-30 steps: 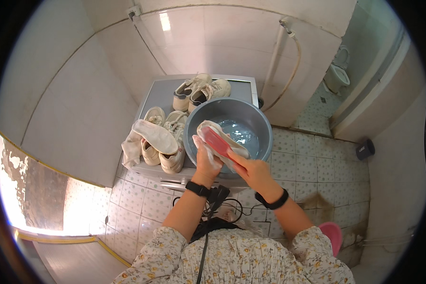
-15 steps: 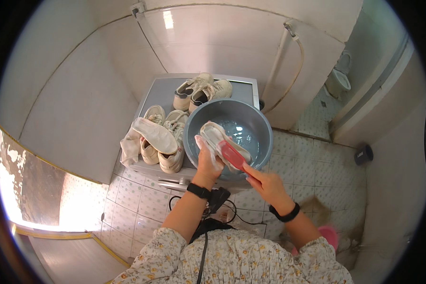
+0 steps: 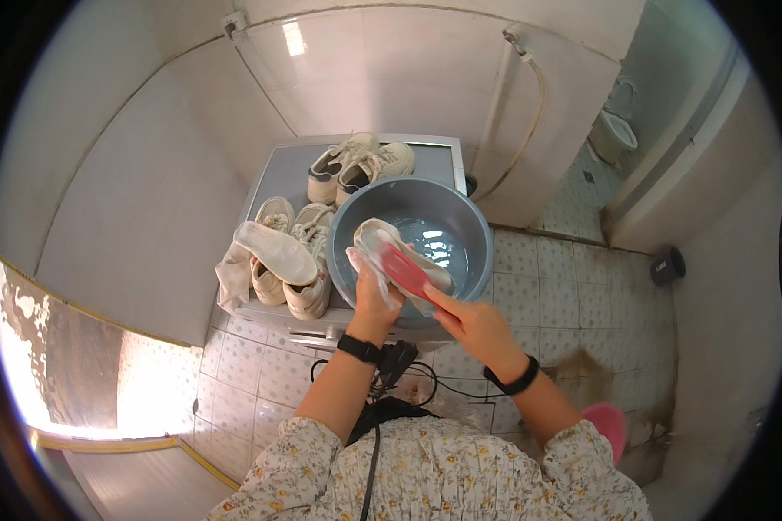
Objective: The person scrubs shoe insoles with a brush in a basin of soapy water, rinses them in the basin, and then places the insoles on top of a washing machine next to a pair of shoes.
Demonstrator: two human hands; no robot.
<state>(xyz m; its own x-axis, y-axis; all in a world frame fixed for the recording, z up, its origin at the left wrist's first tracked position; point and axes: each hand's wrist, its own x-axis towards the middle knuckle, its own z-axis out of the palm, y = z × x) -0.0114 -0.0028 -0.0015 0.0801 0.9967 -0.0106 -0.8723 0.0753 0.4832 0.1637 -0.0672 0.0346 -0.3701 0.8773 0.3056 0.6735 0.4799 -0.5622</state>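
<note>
Shoe in hand: a pale sneaker (image 3: 382, 247) held over the near-left rim of the grey basin (image 3: 478, 252), tilted, sole side facing up toward the camera as far as I can tell.
Brush: a red scrubbing brush (image 3: 406, 271) laid across the shoe, touching it.
Left hand: the left hand (image 3: 372, 295) is closed around the shoe from below, thumb and fingers wrapped on its near end; a black band sits on that wrist.
Right hand: the right hand (image 3: 473, 326) is closed on the near end of the brush, fingers pointing toward the shoe; a black band on this wrist too.
Step in hand: by my reading, scrubbing this 1 shoe with the brush above the water.
Next move calls for: a firm hold from the left hand while the brush strokes along the shoe, keeping both over the basin so drips fall into it.
Basin: holds shallow clear water (image 3: 430, 239) and rests on the grey counter (image 3: 287, 174), overhanging its near-right corner.
Other shoes: 2 pale sneakers (image 3: 356, 165) stand at the back of the counter; 2 more (image 3: 291, 260) lie at the left, just beside the basin, with a loose insole (image 3: 274, 250) and a cloth (image 3: 233, 276) on them.
Floor: speckled tiles (image 3: 565, 286); black cables (image 3: 408, 369) lie below the counter; a pink slipper (image 3: 606, 425) near the right elbow.
</note>
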